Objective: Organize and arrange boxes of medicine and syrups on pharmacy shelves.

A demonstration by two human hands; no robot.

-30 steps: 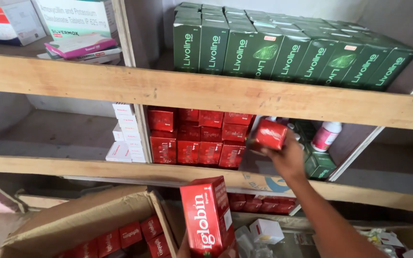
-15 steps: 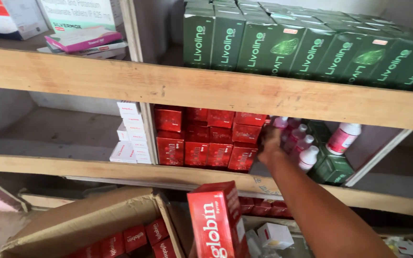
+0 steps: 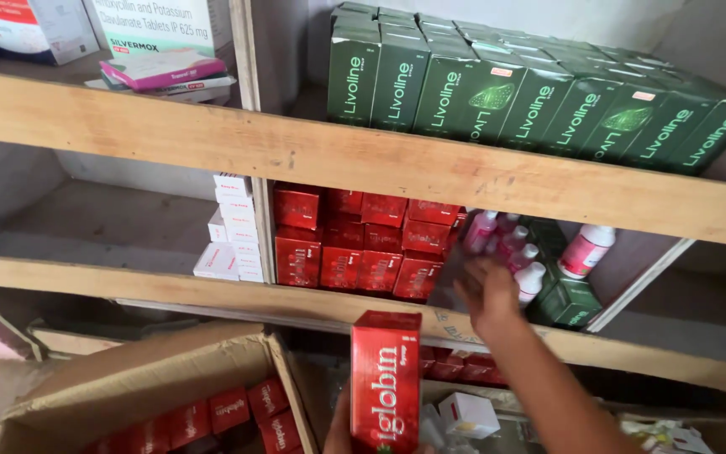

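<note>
The work in hand looks like moving red cartons from a box onto a shelf, and it seems partly done. On the middle shelf (image 3: 212, 290) a stack of red cartons (image 3: 363, 244) already stands two or three rows high, its right edge at about 3 o'clock meeting a cluster of pink-and-white bottles (image 3: 510, 244).

The right hand (image 3: 489, 294) reaches up to that right edge of the stack, at roughly 1 o'clock from the bottom centre of the view. Its fingers are spread loosely and, as far as can be seen, nothing is held in it; it rests close to the stack and the bottles, though whether it touches either I cannot tell.

The left hand (image 3: 342, 429) is at 6 o'clock, mostly cut off by the frame edge. It is closed around the lower part of one upright red carton (image 3: 386, 378), held well below the shelf and apart from the stack.

At 7 o'clock an open cardboard box (image 3: 140, 374) holds more red cartons (image 3: 228, 412) lying flat, so a good share appears left to go up. Further red cartons sit on the lower shelf behind the held one. Green cartons (image 3: 497, 92) fill the top shelf at 12 to 2 o'clock, and small white cartons (image 3: 233, 227) are piled at 10 o'clock.
</note>
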